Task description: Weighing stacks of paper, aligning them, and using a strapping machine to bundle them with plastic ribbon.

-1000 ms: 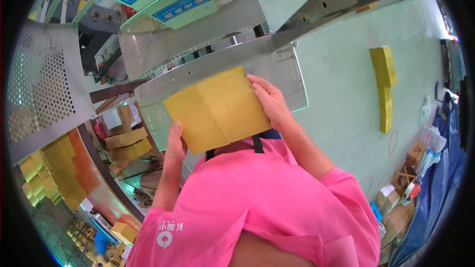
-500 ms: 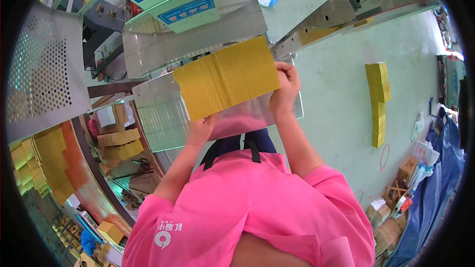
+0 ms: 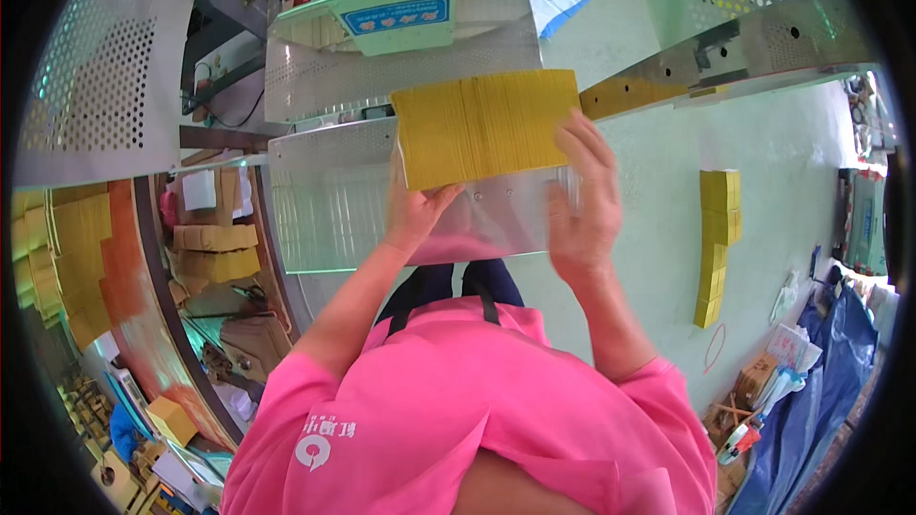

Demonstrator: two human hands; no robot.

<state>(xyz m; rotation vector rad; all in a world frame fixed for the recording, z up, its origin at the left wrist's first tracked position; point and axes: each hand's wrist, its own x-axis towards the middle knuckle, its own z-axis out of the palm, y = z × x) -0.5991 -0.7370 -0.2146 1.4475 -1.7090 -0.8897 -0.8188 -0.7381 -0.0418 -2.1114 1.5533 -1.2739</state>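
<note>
A thick stack of yellow paper sheets [image 3: 487, 129] stands above a shiny metal tray, its ridged long side facing up. My left hand [image 3: 417, 215] grips its lower left corner, with the thumb along the front edge and the other fingers partly hidden behind. At the stack's right end my right hand [image 3: 587, 195] is open, slightly smeared by motion. Its fingers point up beside the stack's edge and the thumb stands apart. Whether the fingertips touch the paper I cannot tell. Beneath both hands lies the metal tray [image 3: 334, 219].
A green machine [image 3: 401, 14] with perforated metal guards stands ahead. To the right a metal rail [image 3: 706, 62] slants away. Yellow stacks [image 3: 720, 229] lie in a row on the floor. A shelf with paper bundles [image 3: 215, 253] is at left, a blue tarp [image 3: 811, 391] at far right.
The stack has turned to lie more level and sits further right in the picture. My right hand has let go of its right end and opened. My left hand keeps its grip.
</note>
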